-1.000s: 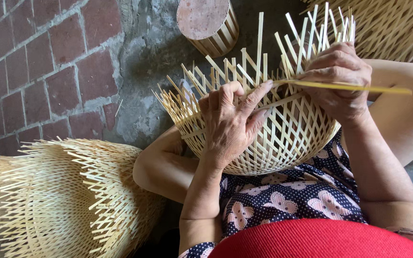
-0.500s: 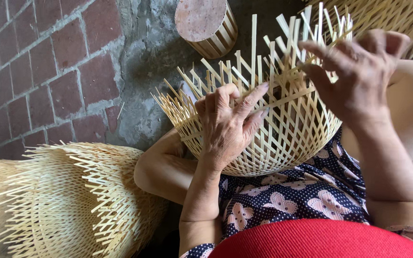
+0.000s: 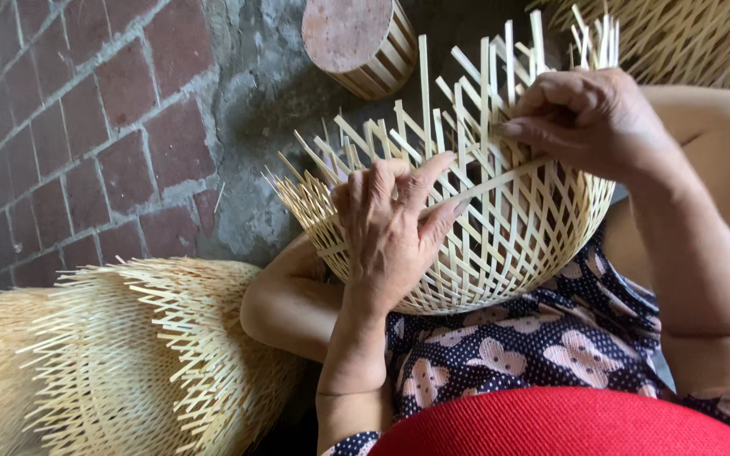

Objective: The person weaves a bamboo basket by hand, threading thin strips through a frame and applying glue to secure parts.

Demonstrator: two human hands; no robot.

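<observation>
Bamboo strips, pale and flat, cross in an open lattice to form the half-woven round basket [image 3: 500,245] that rests on our lap, against the dark dotted dress with pale flowers [image 3: 509,355]. Our left hand [image 3: 390,228] lies spread on the near side of the basket wall, fingers pressed flat against the weave, holding nothing closed. Our right hand [image 3: 589,118] is at the upper rim, fingertips pinched shut on one loose thin bamboo strip [image 3: 500,181] that slants down across the lattice. Stacked finished woven baskets [image 3: 128,363] lie to our left on the red brick floor [image 3: 61,127], and a small round wooden stool [image 3: 361,38] stands beyond the basket.
</observation>
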